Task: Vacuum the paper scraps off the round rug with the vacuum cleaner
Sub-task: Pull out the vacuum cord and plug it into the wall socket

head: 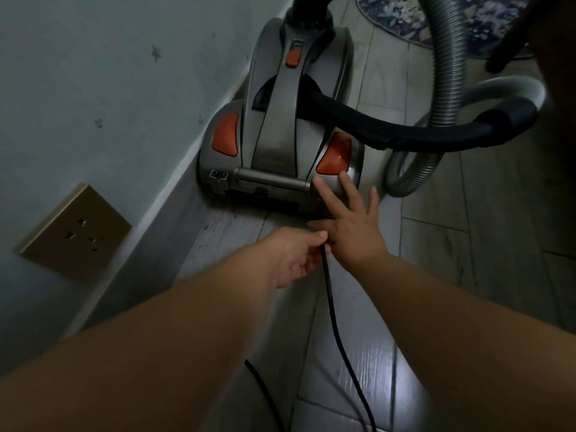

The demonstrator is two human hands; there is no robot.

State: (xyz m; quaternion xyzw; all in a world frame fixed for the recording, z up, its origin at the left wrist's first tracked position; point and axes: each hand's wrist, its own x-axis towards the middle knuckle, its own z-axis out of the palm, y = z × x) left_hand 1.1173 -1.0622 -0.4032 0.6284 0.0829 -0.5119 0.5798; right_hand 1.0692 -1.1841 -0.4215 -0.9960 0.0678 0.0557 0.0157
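A grey canister vacuum cleaner (280, 129) with orange buttons stands on the floor against the wall. Its ribbed grey hose (445, 57) curves past its right side, and a black handle tube (405, 132) lies across it. My left hand (296, 257) pinches the black power cord (330, 307) just behind the vacuum's rear. My right hand (349, 219) is spread, its fingertips touching the vacuum's rear right corner beside an orange button (335, 155). An edge of the patterned round rug (402, 20) shows at the top. No paper scraps are visible.
A gold wall socket (74, 233) sits low on the wall at the left, with nothing plugged in. Pale wood-look tile floor (436, 275) stretches to the right. A dark furniture leg (511, 48) stands at the upper right by the rug.
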